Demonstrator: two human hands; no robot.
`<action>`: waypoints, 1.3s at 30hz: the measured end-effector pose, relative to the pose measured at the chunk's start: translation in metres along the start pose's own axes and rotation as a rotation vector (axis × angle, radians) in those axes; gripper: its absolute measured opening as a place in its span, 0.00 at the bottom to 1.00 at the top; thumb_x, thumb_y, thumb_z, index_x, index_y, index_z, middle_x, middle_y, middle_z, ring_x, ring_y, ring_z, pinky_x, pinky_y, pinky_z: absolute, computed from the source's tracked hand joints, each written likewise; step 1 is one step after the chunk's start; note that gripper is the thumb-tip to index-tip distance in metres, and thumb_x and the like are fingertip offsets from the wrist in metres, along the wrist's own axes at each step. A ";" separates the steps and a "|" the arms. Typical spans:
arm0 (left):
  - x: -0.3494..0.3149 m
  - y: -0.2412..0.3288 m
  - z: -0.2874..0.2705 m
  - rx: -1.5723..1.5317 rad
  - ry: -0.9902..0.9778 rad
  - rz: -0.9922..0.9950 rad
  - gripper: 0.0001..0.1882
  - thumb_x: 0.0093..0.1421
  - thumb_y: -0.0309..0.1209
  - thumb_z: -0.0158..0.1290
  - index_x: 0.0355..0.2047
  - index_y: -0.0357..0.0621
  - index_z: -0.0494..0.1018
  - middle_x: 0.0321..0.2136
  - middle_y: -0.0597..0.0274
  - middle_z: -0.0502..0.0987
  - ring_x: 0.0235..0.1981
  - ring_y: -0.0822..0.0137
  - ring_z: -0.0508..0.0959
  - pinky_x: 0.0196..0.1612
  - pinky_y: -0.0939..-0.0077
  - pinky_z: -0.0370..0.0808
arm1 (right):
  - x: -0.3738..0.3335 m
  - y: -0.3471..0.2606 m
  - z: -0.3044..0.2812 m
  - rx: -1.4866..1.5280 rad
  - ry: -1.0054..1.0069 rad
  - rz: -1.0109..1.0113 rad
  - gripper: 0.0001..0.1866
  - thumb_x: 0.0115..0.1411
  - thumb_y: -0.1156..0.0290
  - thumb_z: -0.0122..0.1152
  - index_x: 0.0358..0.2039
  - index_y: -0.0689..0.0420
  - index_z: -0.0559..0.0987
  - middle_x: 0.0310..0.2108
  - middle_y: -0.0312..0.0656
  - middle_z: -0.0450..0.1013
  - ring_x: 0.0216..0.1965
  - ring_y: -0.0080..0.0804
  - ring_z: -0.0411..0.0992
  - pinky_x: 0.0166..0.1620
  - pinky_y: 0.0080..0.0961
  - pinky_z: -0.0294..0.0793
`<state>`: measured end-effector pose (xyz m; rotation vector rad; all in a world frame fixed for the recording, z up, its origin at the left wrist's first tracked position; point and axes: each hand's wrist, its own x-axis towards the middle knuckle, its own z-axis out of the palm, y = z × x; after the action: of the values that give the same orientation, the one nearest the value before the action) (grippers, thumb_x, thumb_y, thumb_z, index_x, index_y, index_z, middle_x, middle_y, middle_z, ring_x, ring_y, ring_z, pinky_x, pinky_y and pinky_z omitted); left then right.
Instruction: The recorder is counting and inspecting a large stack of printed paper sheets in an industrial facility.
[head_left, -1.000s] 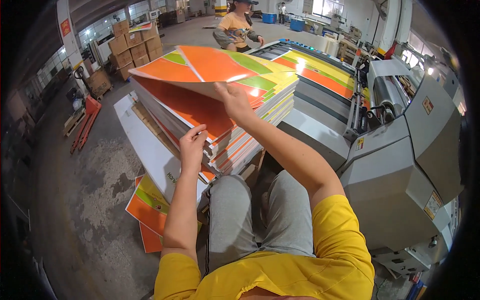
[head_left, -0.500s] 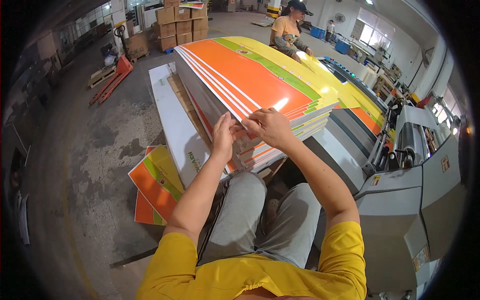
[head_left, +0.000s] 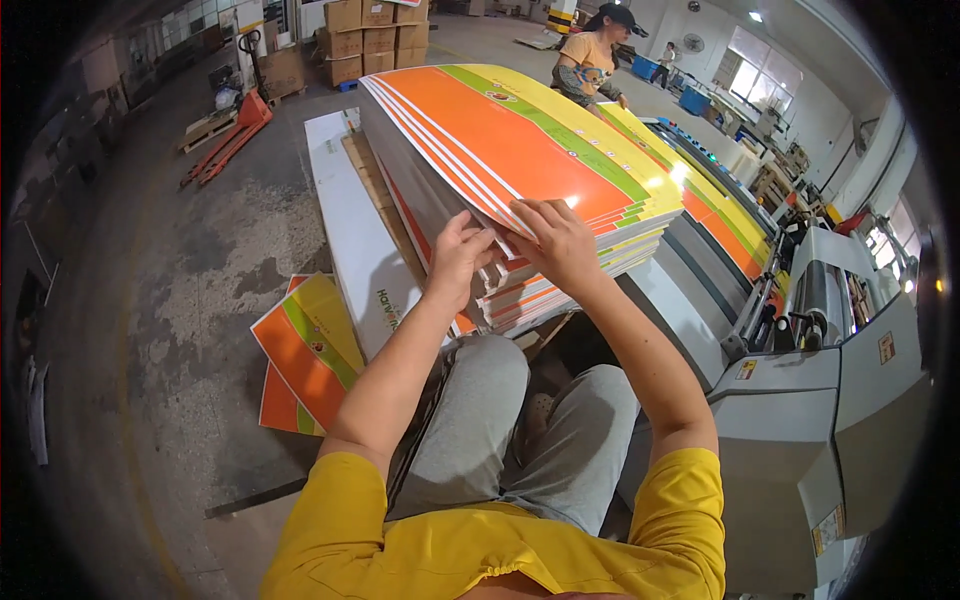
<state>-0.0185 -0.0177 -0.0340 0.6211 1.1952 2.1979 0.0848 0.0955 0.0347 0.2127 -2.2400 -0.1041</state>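
grey machine (head_left: 800, 420) on the right; tall stack of orange/green/yellow printed sheets (head_left: 520, 150) on a pallet beside it. loose sheets (head_left: 305, 350) lie on the floor, left. both hands at stack's near corner: left hand (head_left: 458, 255) & right hand (head_left: 556, 243) each pinching sheet edges.

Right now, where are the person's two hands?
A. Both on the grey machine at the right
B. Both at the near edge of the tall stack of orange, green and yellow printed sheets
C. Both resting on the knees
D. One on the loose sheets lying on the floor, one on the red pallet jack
B: the left hand and the right hand sit side by side at the near edge of the stack of printed sheets, fingers on the sheet edges.
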 end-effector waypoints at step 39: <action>-0.003 -0.004 0.014 0.414 -0.022 0.131 0.16 0.54 0.29 0.49 0.42 0.34 0.69 0.27 0.63 0.73 0.27 0.75 0.70 0.31 0.81 0.68 | -0.003 0.007 0.012 0.437 -0.179 0.410 0.10 0.55 0.67 0.51 0.35 0.56 0.77 0.27 0.50 0.72 0.31 0.47 0.71 0.32 0.35 0.69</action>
<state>-0.0068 -0.0098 -0.0306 0.9087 1.6569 2.0502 0.0772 0.1030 0.0258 -0.0295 -2.4136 0.6115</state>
